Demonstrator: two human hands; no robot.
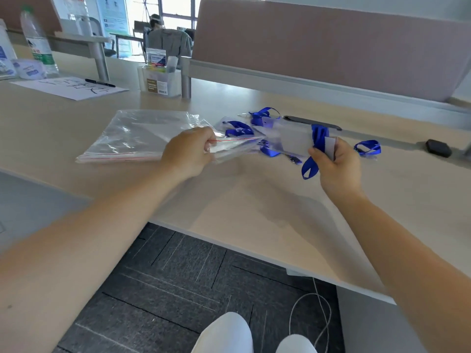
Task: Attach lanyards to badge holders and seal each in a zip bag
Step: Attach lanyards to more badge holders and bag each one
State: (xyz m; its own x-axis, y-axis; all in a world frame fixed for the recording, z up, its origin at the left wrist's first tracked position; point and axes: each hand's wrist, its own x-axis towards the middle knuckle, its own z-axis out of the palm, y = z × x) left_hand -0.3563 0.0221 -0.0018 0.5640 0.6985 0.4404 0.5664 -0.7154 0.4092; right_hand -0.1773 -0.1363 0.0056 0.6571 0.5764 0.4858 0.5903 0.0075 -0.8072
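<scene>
My left hand (190,151) pinches the mouth end of a clear zip bag (234,146) with a red seal line, lifted just above the table. My right hand (336,161) grips a clear badge holder (293,138) with a blue lanyard (316,149) wrapped round it, a loop hanging below my fingers. The holder's left end is close to the bag's mouth; I cannot tell whether it is inside. A stack of flat zip bags (137,133) lies to the left. More blue lanyards and holders (257,118) lie behind on the beige table (254,212).
A loose blue lanyard loop (368,147) lies to the right of my right hand, with a small black object (438,148) further right. At the back left stand a clear plastic organiser (158,82), a sheet of paper with a pen (74,87) and a water bottle (38,42). A pink partition (331,47) bounds the far side.
</scene>
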